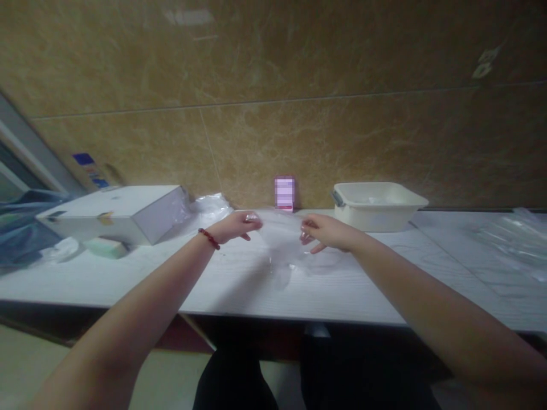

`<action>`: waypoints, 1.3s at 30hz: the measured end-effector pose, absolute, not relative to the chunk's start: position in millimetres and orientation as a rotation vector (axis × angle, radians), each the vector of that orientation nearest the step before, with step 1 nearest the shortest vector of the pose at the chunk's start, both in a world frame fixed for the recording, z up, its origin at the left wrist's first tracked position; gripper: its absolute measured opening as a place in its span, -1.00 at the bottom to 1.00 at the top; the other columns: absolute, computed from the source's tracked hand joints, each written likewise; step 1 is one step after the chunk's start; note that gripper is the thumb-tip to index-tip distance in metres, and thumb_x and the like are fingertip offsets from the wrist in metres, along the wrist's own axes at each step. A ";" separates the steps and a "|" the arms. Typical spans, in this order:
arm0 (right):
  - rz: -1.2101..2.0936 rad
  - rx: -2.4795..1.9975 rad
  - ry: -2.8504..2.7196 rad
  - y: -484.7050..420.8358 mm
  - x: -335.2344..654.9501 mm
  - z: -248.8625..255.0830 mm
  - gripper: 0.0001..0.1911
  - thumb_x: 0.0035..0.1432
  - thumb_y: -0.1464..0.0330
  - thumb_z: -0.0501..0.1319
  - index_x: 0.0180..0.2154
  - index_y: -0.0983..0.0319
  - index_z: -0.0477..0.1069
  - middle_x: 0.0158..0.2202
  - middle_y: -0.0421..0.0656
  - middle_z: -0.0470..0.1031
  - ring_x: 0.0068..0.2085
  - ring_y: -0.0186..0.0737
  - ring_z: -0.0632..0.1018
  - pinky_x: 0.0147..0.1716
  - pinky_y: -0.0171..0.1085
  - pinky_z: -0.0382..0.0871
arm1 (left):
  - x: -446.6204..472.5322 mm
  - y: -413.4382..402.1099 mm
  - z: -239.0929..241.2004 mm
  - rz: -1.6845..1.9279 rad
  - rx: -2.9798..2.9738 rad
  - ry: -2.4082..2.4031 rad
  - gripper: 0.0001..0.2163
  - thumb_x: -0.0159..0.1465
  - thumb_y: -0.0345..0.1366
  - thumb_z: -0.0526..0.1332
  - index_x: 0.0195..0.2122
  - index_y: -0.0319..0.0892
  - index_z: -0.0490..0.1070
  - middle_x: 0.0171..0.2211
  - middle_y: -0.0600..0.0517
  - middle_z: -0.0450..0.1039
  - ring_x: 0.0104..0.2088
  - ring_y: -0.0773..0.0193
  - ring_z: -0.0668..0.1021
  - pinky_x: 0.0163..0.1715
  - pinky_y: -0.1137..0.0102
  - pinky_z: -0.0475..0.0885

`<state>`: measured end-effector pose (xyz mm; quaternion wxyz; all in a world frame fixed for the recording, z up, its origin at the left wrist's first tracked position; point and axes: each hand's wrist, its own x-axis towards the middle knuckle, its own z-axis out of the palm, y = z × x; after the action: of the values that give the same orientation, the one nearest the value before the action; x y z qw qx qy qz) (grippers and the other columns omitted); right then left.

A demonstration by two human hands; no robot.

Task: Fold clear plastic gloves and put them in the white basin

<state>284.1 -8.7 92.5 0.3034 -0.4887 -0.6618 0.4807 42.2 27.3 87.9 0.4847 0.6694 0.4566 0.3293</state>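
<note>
Between my hands hangs a clear plastic bag (280,242), stretched a little above the white table. My left hand (237,226), with a red bead bracelet (209,239) at its wrist, pinches the bag's left upper edge. Opposite it, my right hand (323,232) grips the right upper edge, thumb and fingers bent around the film. The lower part of the bag droops toward the tabletop; its exact outline is faint and blurred. Behind it a phone (284,193) leans upright against the wall.
A cream plastic basin (376,219) stands at the back right. Clear plastic bags (517,239) lie at the far right. To the left are a white box (115,210), a pale green sponge (106,247) and crumpled plastic (211,206). The table (205,293) ends in front of my legs.
</note>
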 end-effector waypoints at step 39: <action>1.468 -1.362 -1.601 -21.3 293.2 115.9 -0.80 0.12 0.22 -0.12 -0.26 0.17 0.10 -0.12 -0.09 0.30 -0.17 -0.18 0.40 -0.26 0.11 0.13 | 97.5 -13.9 74.7 0.768 2.383 1.300 -0.66 0.02 -0.18 0.12 -0.17 -0.17 0.27 -0.33 -0.01 0.37 -0.34 0.24 0.42 -0.29 0.29 0.33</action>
<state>293.2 -21.3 115.9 0.2849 -0.5093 -0.5985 0.5488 97.5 -13.9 74.7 0.1596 0.8338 0.4550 0.2687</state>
